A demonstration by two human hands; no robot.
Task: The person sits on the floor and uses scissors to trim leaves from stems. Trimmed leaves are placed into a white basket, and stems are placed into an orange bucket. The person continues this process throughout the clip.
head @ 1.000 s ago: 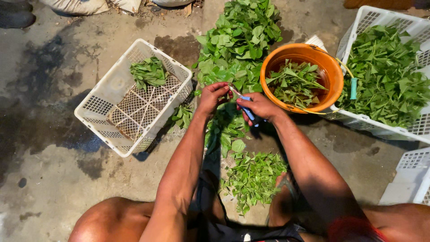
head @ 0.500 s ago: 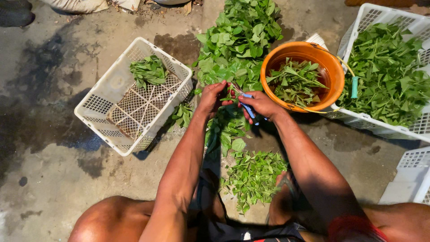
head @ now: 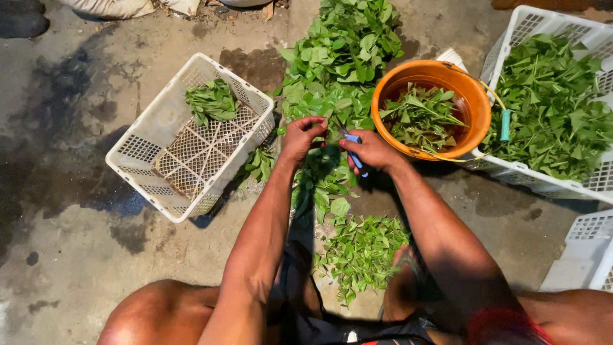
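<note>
Person squats on the concrete floor (head: 76, 255), both hands over the long pile of leafy greens (head: 338, 70). Left hand (head: 301, 135) has fingers pinched shut on a stem of greens (head: 327, 122) just above the pile; right hand (head: 370, 151) is curled tight round small blue-handled scissors (head: 352, 148), blades aimed at that stem. To do this cut well, I'd say: keep the stem taut w/ the left pinch, snip close beside the fingertips but clear of them — and hold it over the pile so trimmings drop there. White crate (head: 159, 121) w/ one small bunch sits to the left, orange bucket (head: 476, 108) of sprigs to the right, full white crate (head: 530, 185) beyond; a cut-leaf heap (head: 361, 252) lies between the knees.
</note>
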